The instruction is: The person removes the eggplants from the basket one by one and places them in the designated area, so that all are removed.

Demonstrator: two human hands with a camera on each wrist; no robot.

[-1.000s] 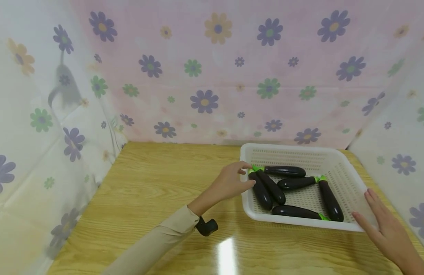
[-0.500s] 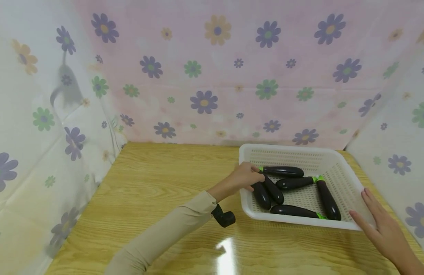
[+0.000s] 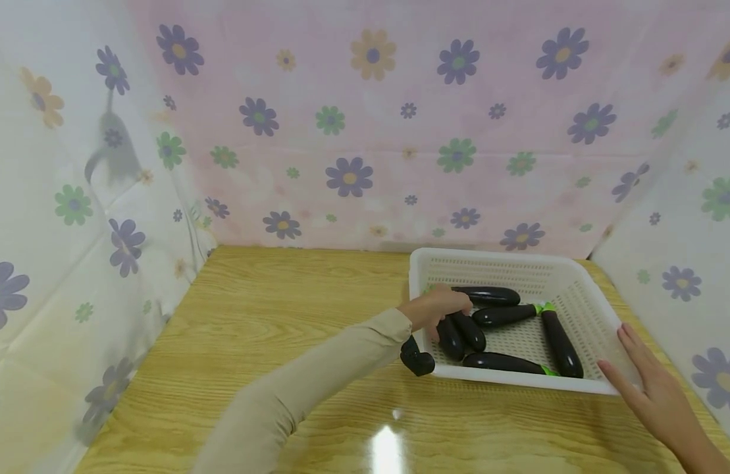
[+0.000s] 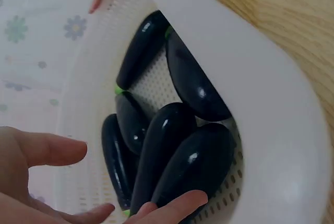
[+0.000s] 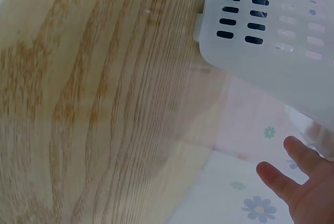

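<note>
A white perforated plastic basket [image 3: 601, 296] holds several dark, glossy eggplants with green stem ends. My left hand [image 3: 438, 308] reaches over the basket's left end, above two eggplants lying side by side, the left one [image 3: 450, 341] and its neighbour [image 3: 471, 331]; their stem ends are hidden under it. In the left wrist view the fingers are spread, and one fingertip [image 4: 195, 199] overlaps the nearest eggplant [image 4: 195, 166]. My right hand [image 3: 661, 388] lies at the basket's right front corner, fingers straight along the rim. From the right wrist, extended fingers [image 5: 276, 179] show just below the basket wall.
More eggplants lie at the basket's back [image 3: 492, 295], middle [image 3: 503, 316], front [image 3: 501, 362] and right [image 3: 561, 345]. The wood-grain table [image 3: 270, 309] stretches left. Flower-printed cloth [image 3: 347, 131] walls the back and sides. A black device [image 3: 417, 359] sits at the left wrist.
My left hand has moved right, from the basket's left rim to over the two left eggplants. The right hand stays at the corner; the view has shifted slightly.
</note>
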